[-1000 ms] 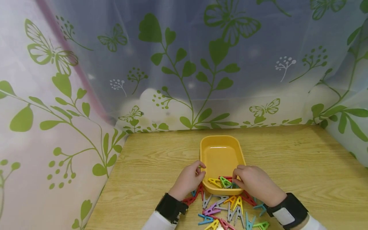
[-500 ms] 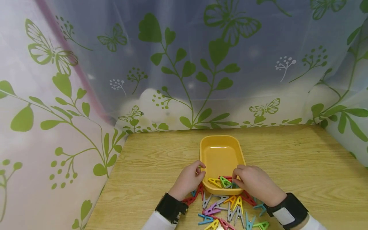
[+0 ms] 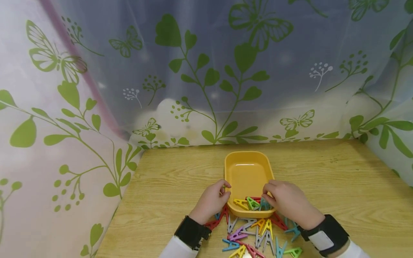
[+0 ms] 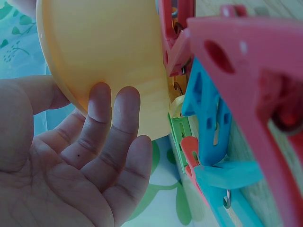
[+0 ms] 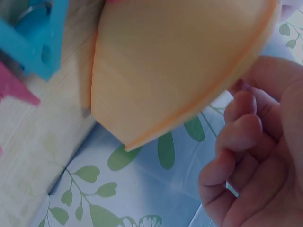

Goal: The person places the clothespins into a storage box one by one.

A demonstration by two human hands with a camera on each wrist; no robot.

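A yellow plastic tray holds a few clothespins at its near end: a yellow clothespin, a green one, a red one and a teal clothespin. My left hand grips the tray's left side, its fingers against the outer wall and the thumb over the rim. My right hand hangs over the right rim, fingers loosely bent, fingertips beside the teal clothespin. In the right wrist view the right fingers bend beside the tray's wall, and the thumb and index tips are partly hidden behind its rim.
Several loose clothespins lie on the wooden table in front of the tray, among them a purple one, a blue one and a green one. A leaf-patterned curtain encloses the table's back and sides.
My right hand has lifted slightly and shifted right, away from the teal clothespin, which now shows more fully in the tray. The left hand has stayed in place.
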